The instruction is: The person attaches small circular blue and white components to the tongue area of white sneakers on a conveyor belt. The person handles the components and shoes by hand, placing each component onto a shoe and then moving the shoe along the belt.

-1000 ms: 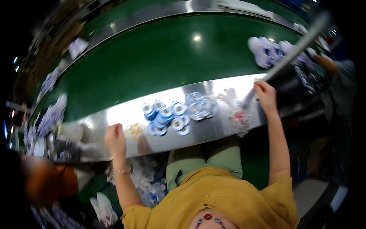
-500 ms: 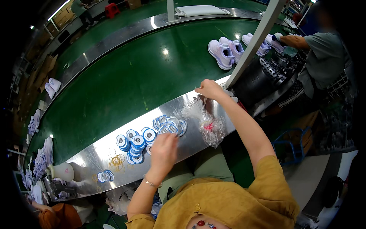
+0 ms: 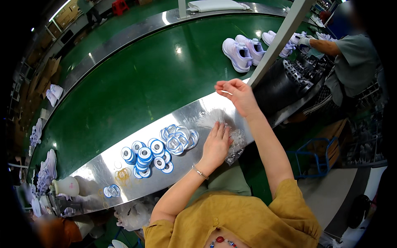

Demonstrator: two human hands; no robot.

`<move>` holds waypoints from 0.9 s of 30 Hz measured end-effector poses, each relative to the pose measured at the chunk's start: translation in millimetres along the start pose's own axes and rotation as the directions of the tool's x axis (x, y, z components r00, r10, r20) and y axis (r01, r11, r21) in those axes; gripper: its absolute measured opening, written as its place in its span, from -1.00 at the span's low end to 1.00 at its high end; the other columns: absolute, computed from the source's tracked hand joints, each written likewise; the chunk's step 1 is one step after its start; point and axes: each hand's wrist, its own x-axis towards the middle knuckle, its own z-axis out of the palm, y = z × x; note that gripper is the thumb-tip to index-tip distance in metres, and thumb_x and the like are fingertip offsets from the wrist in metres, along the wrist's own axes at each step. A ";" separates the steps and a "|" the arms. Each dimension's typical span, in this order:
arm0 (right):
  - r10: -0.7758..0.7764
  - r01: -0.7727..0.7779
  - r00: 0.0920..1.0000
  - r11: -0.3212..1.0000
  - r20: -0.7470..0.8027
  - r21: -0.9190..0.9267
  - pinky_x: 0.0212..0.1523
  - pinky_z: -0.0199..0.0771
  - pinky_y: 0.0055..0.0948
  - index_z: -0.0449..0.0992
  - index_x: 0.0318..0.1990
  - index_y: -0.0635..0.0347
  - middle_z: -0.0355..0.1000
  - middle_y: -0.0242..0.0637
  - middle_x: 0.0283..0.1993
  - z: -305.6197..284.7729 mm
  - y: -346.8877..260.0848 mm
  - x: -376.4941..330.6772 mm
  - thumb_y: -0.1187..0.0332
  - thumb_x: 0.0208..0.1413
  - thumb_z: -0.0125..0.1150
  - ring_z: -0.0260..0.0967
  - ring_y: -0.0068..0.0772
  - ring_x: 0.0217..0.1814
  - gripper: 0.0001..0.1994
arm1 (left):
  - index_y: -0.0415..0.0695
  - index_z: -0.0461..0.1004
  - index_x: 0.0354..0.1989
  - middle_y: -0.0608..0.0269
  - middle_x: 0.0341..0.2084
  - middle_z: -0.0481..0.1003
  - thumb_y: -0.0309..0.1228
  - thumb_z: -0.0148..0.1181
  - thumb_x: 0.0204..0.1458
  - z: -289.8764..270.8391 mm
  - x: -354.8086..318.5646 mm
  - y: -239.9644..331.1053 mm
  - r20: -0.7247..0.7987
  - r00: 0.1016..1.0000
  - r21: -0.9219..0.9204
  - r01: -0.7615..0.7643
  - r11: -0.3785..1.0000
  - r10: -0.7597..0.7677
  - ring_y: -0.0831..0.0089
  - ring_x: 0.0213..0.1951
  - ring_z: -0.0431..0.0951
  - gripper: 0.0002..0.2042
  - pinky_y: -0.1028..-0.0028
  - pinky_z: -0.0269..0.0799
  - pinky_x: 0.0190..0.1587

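My left hand (image 3: 217, 144) lies with its fingers stretched out on a bundle of thin clear plastic strands (image 3: 211, 120). The strands stick out of a clear plastic bag (image 3: 236, 145) at the table's right end. Above and to the right of the bundle, my right hand (image 3: 240, 96) is raised, its fingers bent in toward the thumb; anything between the fingertips is too small to make out. Left of my left hand are loose, overlapping round tags (image 3: 178, 140), white with blue rims. Beside them stand stacks of similar tags (image 3: 144, 153).
Yellow rubber bands (image 3: 123, 177) and a small tag bunch (image 3: 111, 191) lie on the metal table (image 3: 93, 175). Beyond runs a green conveyor belt (image 3: 124, 95) carrying white shoes (image 3: 237, 55). A slanted post (image 3: 275, 47) rises by my right hand. A co-worker (image 3: 355, 62) handles shoes at right.
My left hand has moved right from beside the tags onto the strand bundle. My right hand has shifted slightly up and right. The co-worker's hand has moved a little.
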 end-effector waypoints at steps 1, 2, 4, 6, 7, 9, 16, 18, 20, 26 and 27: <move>-0.002 0.002 1.000 1.000 0.007 -0.001 -0.23 0.46 -0.47 0.45 -0.29 0.27 0.49 -0.19 -0.22 2.2 -4.4 -6.7 0.51 0.15 0.12 0.42 -0.46 -0.26 -0.97 | -0.35 0.38 -0.01 -0.19 0.04 0.35 -0.40 0.14 0.04 1.1 -1.0 2.0 -0.011 1.000 -0.008 0.005 1.000 -0.005 -0.11 0.15 0.28 -0.63 0.16 0.26 0.14; -0.005 0.005 1.000 1.000 0.021 -0.001 -0.22 0.45 -0.47 0.43 -0.29 0.27 0.49 -0.17 -0.19 3.3 -9.8 -12.4 0.51 0.16 0.11 0.42 -0.47 -0.24 -0.97 | -0.34 0.39 -0.02 -0.19 0.03 0.35 -0.41 0.15 0.03 -1.4 1.5 3.2 -0.028 1.000 -0.013 0.009 1.000 -0.009 -0.11 0.14 0.29 -0.64 0.17 0.27 0.14; -0.001 0.002 0.999 1.000 0.038 -0.026 -0.34 0.37 -0.59 0.43 -0.28 0.27 0.48 -0.16 -0.21 1.0 -8.5 -21.4 0.50 0.18 0.09 0.34 -0.58 -0.36 -0.96 | -0.31 0.41 -0.05 -0.16 0.00 0.37 -0.45 0.17 0.00 -11.7 0.3 8.5 -0.078 0.997 -0.024 0.009 1.000 -0.011 -0.08 0.11 0.31 -0.67 0.18 0.29 0.10; 0.057 -0.048 0.993 0.995 0.107 -0.082 -0.43 0.25 -0.66 0.43 -0.27 0.28 0.47 -0.18 -0.24 -4.5 -9.6 -32.4 0.51 0.17 0.09 0.25 -0.65 -0.46 -0.96 | -0.27 0.43 -0.10 -0.12 -0.06 0.40 -0.51 0.19 -0.04 -28.0 -1.8 15.6 -0.143 0.990 -0.034 -0.011 0.999 0.006 -0.04 0.06 0.36 -0.71 0.20 0.32 0.05; 0.086 -0.070 0.986 0.991 0.142 -0.112 -0.48 0.20 -0.69 0.43 -0.27 0.28 0.47 -0.19 -0.25 -2.6 -8.8 -38.4 0.51 0.17 0.10 0.21 -0.68 -0.50 -0.96 | -0.26 0.43 -0.12 -0.09 -0.09 0.41 -0.54 0.20 -0.06 -35.6 -8.1 14.2 -0.172 0.984 -0.043 0.032 0.999 -0.039 -0.01 0.02 0.38 -0.72 0.20 0.33 0.02; 0.158 -0.145 0.985 0.976 0.071 -0.162 -0.60 -0.01 -0.73 0.43 -0.29 0.30 0.41 -0.30 -0.43 6.5 -10.5 -56.1 0.50 0.12 0.15 0.08 -0.78 -0.58 -0.94 | -0.24 0.44 -0.17 -0.03 -0.16 0.43 -0.60 0.20 -0.10 -54.1 -26.4 6.7 -0.227 0.967 -0.074 0.100 0.992 -0.115 0.04 -0.06 0.41 -0.73 0.22 0.36 -0.04; 0.280 -0.252 0.959 0.910 0.041 -0.329 -0.63 -0.03 -0.71 0.44 -0.32 0.23 0.25 -0.55 -0.59 19.0 11.0 -100.9 0.42 0.12 0.15 0.04 -0.79 -0.61 -0.92 | -0.28 0.44 -0.14 0.00 -0.20 0.42 -0.51 0.25 -0.13 -107.5 -68.2 -54.7 -0.286 0.902 0.155 0.377 0.913 -0.323 0.08 -0.17 0.35 -0.68 0.25 0.33 -0.10; 0.291 -0.253 0.955 0.902 0.059 -0.350 -0.62 0.00 -0.71 0.44 -0.32 0.23 0.26 -0.54 -0.58 33.0 17.4 -107.7 0.42 0.13 0.15 0.06 -0.78 -0.61 -0.92 | -0.30 0.44 -0.13 -0.01 -0.18 0.41 -0.47 0.29 -0.15 -109.3 -68.8 -65.1 -0.218 0.910 0.201 0.396 0.896 -0.353 0.07 -0.14 0.33 -0.64 0.25 0.31 -0.08; 0.315 -0.260 0.944 0.894 0.098 -0.364 -0.61 0.05 -0.71 0.44 -0.30 0.22 0.30 -0.51 -0.56 39.8 21.0 -111.9 0.42 0.13 0.14 0.10 -0.77 -0.60 -0.92 | -0.29 0.43 -0.15 -0.01 -0.17 0.40 -0.45 0.31 -0.15 -107.4 -70.1 -69.2 -0.170 0.913 0.187 0.400 0.897 -0.372 0.07 -0.10 0.32 -0.65 0.23 0.30 -0.06; 0.185 -0.086 0.972 0.849 0.142 -0.522 -0.54 0.15 -0.67 0.45 -0.36 0.26 0.35 -0.48 -0.53 42.2 37.4 -124.6 0.45 0.10 0.13 0.19 -0.74 -0.55 -0.93 | -0.27 0.41 -0.22 0.03 -0.22 0.39 -0.45 0.36 -0.19 -109.0 -72.9 -70.0 -0.073 0.819 -0.066 0.565 0.822 -0.569 0.10 -0.09 0.33 -0.65 0.25 0.31 -0.08; 0.199 -0.095 0.971 0.829 0.132 -0.551 -0.53 0.16 -0.68 0.45 -0.36 0.26 0.34 -0.49 -0.53 43.5 40.9 -127.1 0.45 0.11 0.13 0.18 -0.75 -0.54 -0.93 | -0.27 0.41 -0.22 0.03 -0.23 0.39 -0.45 0.36 -0.20 -109.7 -73.8 -70.3 -0.023 0.780 -0.156 0.615 0.773 -0.625 0.10 -0.09 0.33 -0.65 0.26 0.31 -0.09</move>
